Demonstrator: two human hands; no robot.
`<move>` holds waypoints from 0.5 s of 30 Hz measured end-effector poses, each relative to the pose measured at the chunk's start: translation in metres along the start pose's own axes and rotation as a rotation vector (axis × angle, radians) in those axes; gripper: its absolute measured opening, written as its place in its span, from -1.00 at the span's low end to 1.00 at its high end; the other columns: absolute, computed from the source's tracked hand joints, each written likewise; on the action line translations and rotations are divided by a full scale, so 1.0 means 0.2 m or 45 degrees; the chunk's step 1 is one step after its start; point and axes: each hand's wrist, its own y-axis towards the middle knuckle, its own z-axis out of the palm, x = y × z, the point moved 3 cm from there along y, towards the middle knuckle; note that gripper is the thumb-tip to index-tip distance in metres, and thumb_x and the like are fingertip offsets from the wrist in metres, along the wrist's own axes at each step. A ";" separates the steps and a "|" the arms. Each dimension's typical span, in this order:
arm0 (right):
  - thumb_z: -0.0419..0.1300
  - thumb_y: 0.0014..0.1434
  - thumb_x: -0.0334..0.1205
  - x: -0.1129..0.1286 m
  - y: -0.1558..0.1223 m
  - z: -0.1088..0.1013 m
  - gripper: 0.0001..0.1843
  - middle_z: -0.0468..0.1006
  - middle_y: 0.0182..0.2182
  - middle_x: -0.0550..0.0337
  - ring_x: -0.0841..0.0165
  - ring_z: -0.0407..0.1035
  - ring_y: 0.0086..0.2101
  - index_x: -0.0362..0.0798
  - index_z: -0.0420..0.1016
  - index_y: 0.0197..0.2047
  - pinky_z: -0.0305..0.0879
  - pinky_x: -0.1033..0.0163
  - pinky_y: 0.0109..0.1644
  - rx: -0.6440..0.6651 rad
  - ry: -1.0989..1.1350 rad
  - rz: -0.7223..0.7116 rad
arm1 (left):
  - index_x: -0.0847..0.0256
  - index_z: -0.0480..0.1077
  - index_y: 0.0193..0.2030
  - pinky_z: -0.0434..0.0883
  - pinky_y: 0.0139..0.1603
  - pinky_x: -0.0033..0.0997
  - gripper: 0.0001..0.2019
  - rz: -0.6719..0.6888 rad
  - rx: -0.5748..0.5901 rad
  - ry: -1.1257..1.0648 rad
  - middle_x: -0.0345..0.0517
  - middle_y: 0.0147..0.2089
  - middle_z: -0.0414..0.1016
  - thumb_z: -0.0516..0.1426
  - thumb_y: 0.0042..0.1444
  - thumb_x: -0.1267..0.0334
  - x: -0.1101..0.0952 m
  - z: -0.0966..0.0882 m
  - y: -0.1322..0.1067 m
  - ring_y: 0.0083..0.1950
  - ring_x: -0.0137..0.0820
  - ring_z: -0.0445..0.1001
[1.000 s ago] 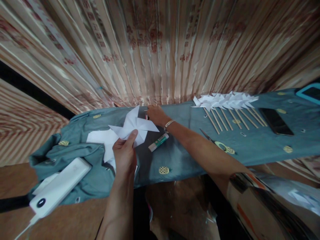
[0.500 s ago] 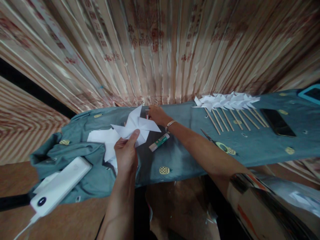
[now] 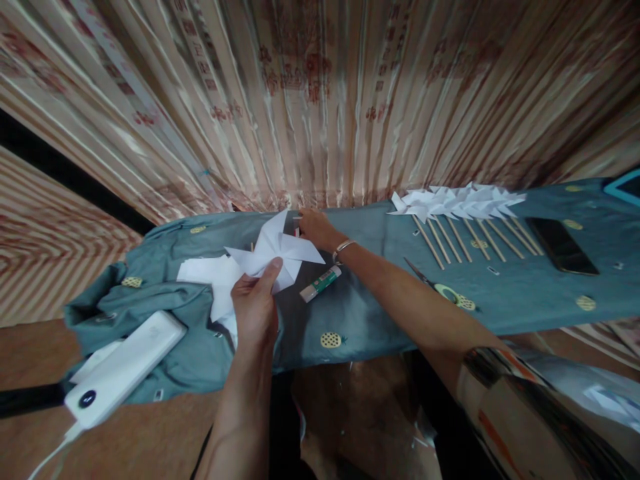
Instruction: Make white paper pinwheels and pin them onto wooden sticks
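Observation:
A white paper pinwheel (image 3: 287,248) is pinched in my left hand (image 3: 255,300), the thumb lying over its middle. My right hand (image 3: 316,228) is behind the pinwheel near the far edge of the cloth, fingers curled at a small red and white item (image 3: 297,232) that is mostly hidden. Whether the fingers grip it is hard to make out. Below my right wrist a green and white glue stick (image 3: 321,283) lies on the cloth. White paper pieces (image 3: 203,270) rest to the left of my left hand, partly under folded fabric.
On the right, several paper pinwheels (image 3: 457,202) on wooden sticks (image 3: 453,239) lie in a row. Scissors (image 3: 435,285) sit beside my right forearm. A black phone (image 3: 563,245) is farther right. A white power bank (image 3: 127,368) with a cable occupies the left end of the cloth (image 3: 373,333).
The view has shifted slightly, so everything appears a little to the right. Both hands keep nearly the same pose, with the pinwheel still in my left hand.

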 end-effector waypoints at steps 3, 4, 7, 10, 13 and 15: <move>0.03 0.24 -0.34 0.01 -0.02 -0.02 -0.70 0.33 0.14 -0.25 0.05 0.19 0.12 -0.26 0.52 -0.09 0.17 -0.07 0.13 -0.037 -0.028 0.021 | 0.27 0.50 -0.40 0.48 -0.05 -0.26 -0.74 0.011 -0.006 0.020 -0.12 -0.38 0.60 0.37 -0.29 0.28 0.00 0.00 0.00 -0.19 -0.27 0.58; 0.03 0.25 -0.34 0.02 -0.03 -0.03 -0.71 0.31 0.16 -0.25 0.05 0.18 0.14 -0.26 0.53 -0.11 0.16 -0.07 0.14 -0.044 -0.034 0.014 | 0.27 0.51 -0.39 0.48 -0.05 -0.26 -0.74 0.016 -0.006 0.020 -0.12 -0.38 0.60 0.37 -0.28 0.27 0.00 0.00 0.01 -0.20 -0.27 0.58; 0.01 0.26 -0.35 0.04 -0.07 -0.04 -0.71 0.22 0.24 -0.25 0.03 0.06 0.23 -0.26 0.54 -0.15 0.14 -0.08 0.16 -0.061 -0.050 -0.035 | 0.26 0.50 -0.39 0.48 -0.08 -0.26 -0.75 0.020 -0.003 0.003 -0.12 -0.37 0.60 0.37 -0.28 0.27 0.01 0.00 0.01 -0.21 -0.28 0.58; -0.02 0.26 -0.37 0.04 -0.09 -0.06 -0.69 0.09 0.33 -0.24 0.01 -0.12 0.32 -0.25 0.53 -0.12 0.10 -0.12 0.20 -0.092 -0.055 -0.048 | 0.27 0.50 -0.39 0.47 -0.04 -0.27 -0.76 0.023 0.007 -0.021 -0.12 -0.37 0.60 0.37 -0.27 0.30 0.01 0.00 0.01 -0.20 -0.28 0.58; 0.00 0.24 -0.38 0.03 -0.11 -0.09 -0.71 0.10 0.33 -0.19 0.03 -0.12 0.33 -0.21 0.54 -0.15 0.10 -0.13 0.21 -0.145 0.045 0.039 | 0.29 0.51 -0.38 0.47 -0.04 -0.27 -0.75 0.027 0.016 -0.015 -0.12 -0.39 0.59 0.37 -0.26 0.29 0.01 0.00 0.01 -0.21 -0.29 0.58; 0.03 0.21 -0.38 0.00 -0.15 -0.12 -0.75 0.20 0.29 -0.18 0.08 -0.02 0.31 -0.19 0.55 -0.21 0.11 -0.07 0.22 -0.203 0.183 0.123 | 0.29 0.50 -0.40 0.48 -0.07 -0.26 -0.75 0.020 0.012 0.014 -0.11 -0.40 0.59 0.37 -0.26 0.27 0.01 -0.01 0.01 -0.24 -0.28 0.58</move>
